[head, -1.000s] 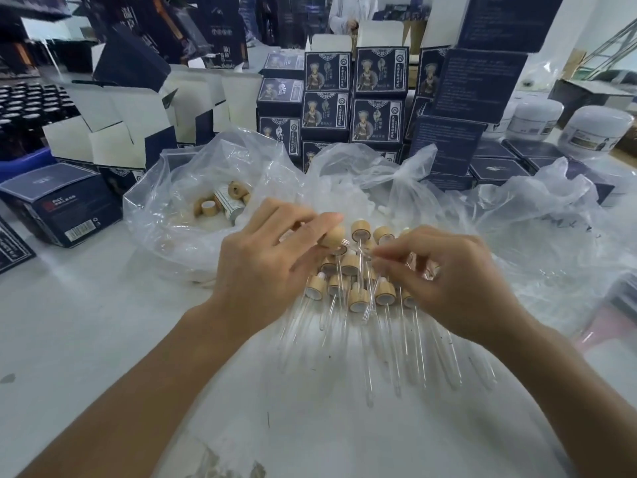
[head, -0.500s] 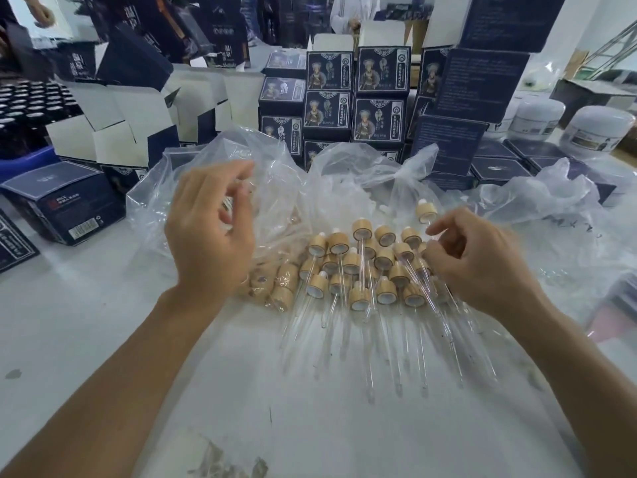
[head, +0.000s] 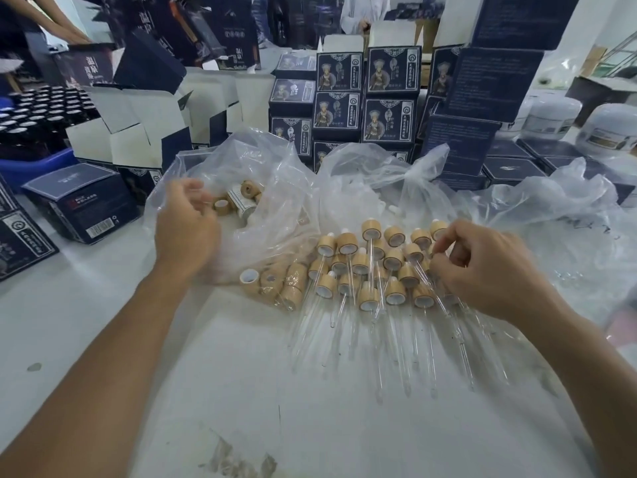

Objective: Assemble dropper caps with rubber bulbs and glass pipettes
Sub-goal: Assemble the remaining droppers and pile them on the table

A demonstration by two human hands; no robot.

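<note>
Left hand point(head: 186, 229) is reaching, loosely curled and empty, into the cap bag point(head: 241, 188) at ten o'clock; right hand point(head: 482, 267) is pinching among finished droppers point(head: 372, 267).
Risk: the right hand's sweeping could be rolling or snapping glass pipettes point(head: 406, 343) at six o'clock.

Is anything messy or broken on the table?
Nothing looks broken. The finished droppers lie in rough rows, pipettes pointing toward the person. The only untidy bit: a few loose wooden caps sit jumbled at the edge of the plastic bag, without pipettes.
</note>
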